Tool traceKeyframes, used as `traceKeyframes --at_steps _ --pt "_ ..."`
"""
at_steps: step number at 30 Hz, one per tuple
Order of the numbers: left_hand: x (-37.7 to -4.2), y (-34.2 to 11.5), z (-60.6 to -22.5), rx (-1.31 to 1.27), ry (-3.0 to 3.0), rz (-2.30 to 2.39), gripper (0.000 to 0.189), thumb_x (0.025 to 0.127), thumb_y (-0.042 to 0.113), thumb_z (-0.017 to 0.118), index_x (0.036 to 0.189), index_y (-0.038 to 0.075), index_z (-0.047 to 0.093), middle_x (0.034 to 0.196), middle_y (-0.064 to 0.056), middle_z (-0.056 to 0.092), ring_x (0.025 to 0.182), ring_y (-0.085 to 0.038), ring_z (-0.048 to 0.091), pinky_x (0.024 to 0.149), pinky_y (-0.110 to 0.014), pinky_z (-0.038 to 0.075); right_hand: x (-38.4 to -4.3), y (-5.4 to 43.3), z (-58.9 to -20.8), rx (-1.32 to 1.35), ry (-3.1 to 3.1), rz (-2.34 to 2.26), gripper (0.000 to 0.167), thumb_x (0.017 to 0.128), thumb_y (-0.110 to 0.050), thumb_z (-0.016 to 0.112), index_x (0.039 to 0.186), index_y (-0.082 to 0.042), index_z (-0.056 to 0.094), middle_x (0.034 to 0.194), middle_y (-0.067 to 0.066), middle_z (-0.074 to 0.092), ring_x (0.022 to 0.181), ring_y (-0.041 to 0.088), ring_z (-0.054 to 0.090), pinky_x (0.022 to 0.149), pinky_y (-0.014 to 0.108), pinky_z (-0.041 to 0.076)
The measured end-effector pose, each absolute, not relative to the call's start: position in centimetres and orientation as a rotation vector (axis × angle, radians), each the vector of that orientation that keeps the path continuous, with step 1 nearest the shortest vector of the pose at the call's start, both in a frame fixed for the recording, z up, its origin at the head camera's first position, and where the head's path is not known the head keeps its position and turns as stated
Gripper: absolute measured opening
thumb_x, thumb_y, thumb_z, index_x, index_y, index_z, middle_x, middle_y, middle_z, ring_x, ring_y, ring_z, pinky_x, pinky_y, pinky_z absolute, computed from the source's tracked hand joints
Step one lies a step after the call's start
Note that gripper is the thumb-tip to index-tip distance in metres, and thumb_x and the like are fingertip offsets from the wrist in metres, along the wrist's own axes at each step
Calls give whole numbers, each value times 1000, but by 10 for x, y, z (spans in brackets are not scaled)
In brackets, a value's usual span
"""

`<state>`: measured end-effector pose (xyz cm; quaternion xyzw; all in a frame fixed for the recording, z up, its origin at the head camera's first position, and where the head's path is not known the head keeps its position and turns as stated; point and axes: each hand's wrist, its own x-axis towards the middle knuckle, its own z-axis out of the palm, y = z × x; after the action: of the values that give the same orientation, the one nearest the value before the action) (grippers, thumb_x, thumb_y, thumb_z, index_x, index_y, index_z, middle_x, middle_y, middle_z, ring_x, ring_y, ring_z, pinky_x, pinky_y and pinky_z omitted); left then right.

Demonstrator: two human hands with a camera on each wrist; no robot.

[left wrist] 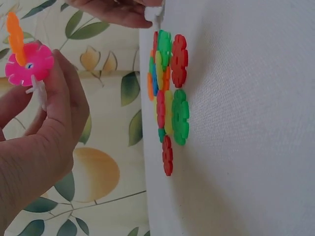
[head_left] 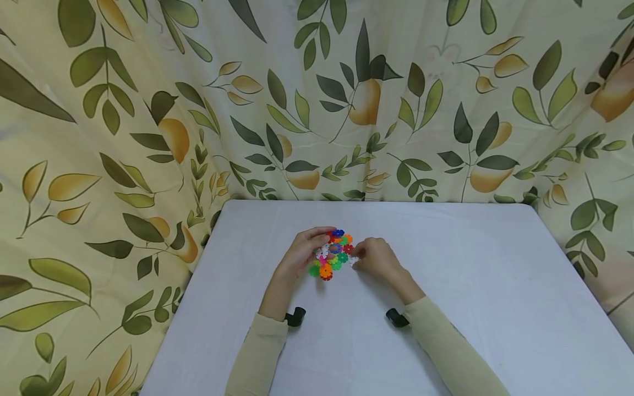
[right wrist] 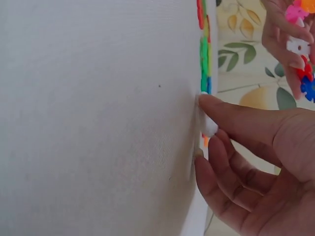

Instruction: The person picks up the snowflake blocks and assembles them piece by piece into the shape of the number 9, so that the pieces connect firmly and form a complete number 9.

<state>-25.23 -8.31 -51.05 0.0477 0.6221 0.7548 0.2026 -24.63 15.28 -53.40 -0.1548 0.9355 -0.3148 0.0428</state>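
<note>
My left hand [head_left: 296,256] holds a joined group of flower-shaped plastic discs above the table. Among them are a pink disc [left wrist: 37,59], an orange disc [left wrist: 15,37] set edgewise into it, and white, red and blue discs [right wrist: 309,88]. Low over the tabletop, my right hand [head_left: 380,259] pinches a white disc [right wrist: 208,122] between thumb and fingers. Loose discs lie between the hands, including a green one [left wrist: 181,120] and a red one [left wrist: 168,156]. In the head view the held group overlaps part of this pile.
A white cloth covers the table [head_left: 470,264]. Behind it and on both sides hangs a leaf-and-fruit patterned curtain [head_left: 208,121]. Black wrist cameras [head_left: 296,317] sit at both cuffs.
</note>
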Motion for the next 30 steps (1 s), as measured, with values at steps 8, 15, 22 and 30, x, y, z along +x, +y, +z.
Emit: traceKeyframes --at_steps 8,15,22,30 --pt "-253 -82 -511 152 1719 2111 31 105 10 62 135 8 69 138 -9 65 136 -45 52 94 -33 57 -242 161 -529 -359 2819 -1056 8 84 -12 89 88 -13 81 78 -5 71 78 18 62 75 36 52" --pt "-253 -82 -512 168 1783 2083 34 105 11 63 138 5 66 135 -7 67 119 -27 63 93 -31 57 -239 165 -520 -272 2777 -1280 12 87 -16 86 96 -9 82 78 -2 73 72 20 67 66 33 53" --pt "-253 -82 -513 163 1757 2099 35 103 10 65 137 1 66 133 -11 68 118 -34 66 96 -37 57 -238 168 -507 -150 2563 -1768 17 91 -15 83 102 -3 79 90 11 78 75 24 78 70 29 61" --pt "-252 -81 -512 160 1760 2069 32 102 14 68 133 3 69 126 -12 70 117 -41 66 98 -46 55 -234 168 -494 -104 2324 -2073 22 94 -10 79 108 7 74 99 19 77 80 27 79 76 38 62"
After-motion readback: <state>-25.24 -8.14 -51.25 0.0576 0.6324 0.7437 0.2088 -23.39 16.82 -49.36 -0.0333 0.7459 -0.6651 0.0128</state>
